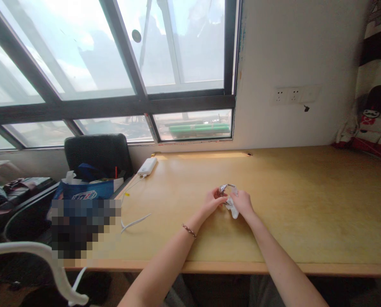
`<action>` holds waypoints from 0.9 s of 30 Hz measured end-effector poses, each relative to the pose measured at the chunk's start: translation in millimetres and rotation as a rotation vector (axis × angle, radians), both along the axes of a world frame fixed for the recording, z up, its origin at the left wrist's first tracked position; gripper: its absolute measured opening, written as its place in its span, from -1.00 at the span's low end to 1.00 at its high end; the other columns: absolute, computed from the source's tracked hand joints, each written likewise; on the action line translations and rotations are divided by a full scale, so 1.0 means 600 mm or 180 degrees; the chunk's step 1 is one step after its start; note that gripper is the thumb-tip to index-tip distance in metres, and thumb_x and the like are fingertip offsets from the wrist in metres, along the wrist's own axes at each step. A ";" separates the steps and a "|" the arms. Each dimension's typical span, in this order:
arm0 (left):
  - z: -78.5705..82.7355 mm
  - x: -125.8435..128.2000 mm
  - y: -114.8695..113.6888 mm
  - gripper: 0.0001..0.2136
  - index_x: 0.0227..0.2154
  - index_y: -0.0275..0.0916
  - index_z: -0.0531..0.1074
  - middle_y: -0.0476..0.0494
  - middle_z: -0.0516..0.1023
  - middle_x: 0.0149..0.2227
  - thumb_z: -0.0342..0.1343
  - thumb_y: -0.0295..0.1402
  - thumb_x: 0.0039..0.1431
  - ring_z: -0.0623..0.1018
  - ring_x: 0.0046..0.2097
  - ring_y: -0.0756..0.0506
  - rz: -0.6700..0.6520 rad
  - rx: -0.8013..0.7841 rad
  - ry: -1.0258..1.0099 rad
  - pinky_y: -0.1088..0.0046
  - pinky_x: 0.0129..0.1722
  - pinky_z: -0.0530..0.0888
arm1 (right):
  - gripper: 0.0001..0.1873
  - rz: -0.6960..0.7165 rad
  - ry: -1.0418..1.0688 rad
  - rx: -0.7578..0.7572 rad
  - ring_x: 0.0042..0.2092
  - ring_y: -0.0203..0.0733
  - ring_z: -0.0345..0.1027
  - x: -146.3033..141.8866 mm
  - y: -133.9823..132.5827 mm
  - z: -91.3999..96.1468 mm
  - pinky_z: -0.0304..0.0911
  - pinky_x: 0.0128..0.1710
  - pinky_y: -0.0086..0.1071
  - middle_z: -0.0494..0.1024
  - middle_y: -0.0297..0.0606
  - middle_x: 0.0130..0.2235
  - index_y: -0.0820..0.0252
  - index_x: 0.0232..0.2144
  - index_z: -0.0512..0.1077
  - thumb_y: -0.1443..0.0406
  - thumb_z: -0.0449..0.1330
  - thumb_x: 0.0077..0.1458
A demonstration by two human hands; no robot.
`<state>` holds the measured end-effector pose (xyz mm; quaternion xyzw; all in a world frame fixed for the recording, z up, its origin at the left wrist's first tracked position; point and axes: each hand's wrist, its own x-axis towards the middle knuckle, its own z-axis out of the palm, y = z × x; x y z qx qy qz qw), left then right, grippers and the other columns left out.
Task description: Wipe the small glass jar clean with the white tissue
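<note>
Left hand (212, 200) and right hand (241, 203) pinch small crinkled clear-and-white plastic wrapper (229, 197) between fingertips, raised just above pale wooden desk (305, 204), mid-desk; two-sided grip keeps it taut. White power bank (147, 166) well apart.

Figure: I see two bare forearms, sleeveless as far as the frame shows. The left hand (211, 202) carries a thin, dark braided bracelet (189, 230) at the wrist; the right hand (242, 204) wears nothing visible.
</note>
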<state>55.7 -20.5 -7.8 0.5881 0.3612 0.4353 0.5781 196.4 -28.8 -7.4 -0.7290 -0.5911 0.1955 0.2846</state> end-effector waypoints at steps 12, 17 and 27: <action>0.004 -0.022 0.007 -0.77 -0.47 -0.39 0.41 -0.06 0.41 -0.64 0.03 -0.30 -0.15 0.23 -0.70 0.13 0.0040 -0.0373 0.0102 0.63 -0.74 0.06 | -0.74 0.0599 -0.0268 0.1161 -0.38 -0.25 0.34 -0.014 -0.033 0.025 0.08 -0.40 -0.50 0.50 -0.22 -0.41 0.21 -0.28 0.39 0.34 -0.07 0.03; -0.006 -0.025 0.014 -0.68 -0.57 -0.38 0.42 -0.01 0.28 -0.73 -0.01 -0.17 -0.08 0.20 -0.70 0.12 -0.0101 -0.0401 0.0109 0.61 -0.74 0.03 | -0.75 0.0718 0.0060 0.0809 -0.47 -0.27 0.30 -0.019 -0.026 0.017 0.08 -0.47 -0.50 0.50 -0.24 -0.50 0.22 -0.49 0.45 0.25 0.01 -0.02; 0.017 0.013 -0.012 -0.54 -0.21 -0.29 0.37 -0.16 0.46 -0.24 0.26 -0.32 -0.29 0.42 -0.21 -0.05 -0.0169 -0.0030 -0.0400 0.47 -0.21 0.33 | -0.65 -0.0583 0.0113 0.0126 -0.41 -0.15 0.37 0.003 0.003 0.001 0.10 -0.51 -0.46 0.52 0.00 -0.46 0.32 -0.52 0.47 0.20 -0.02 -0.04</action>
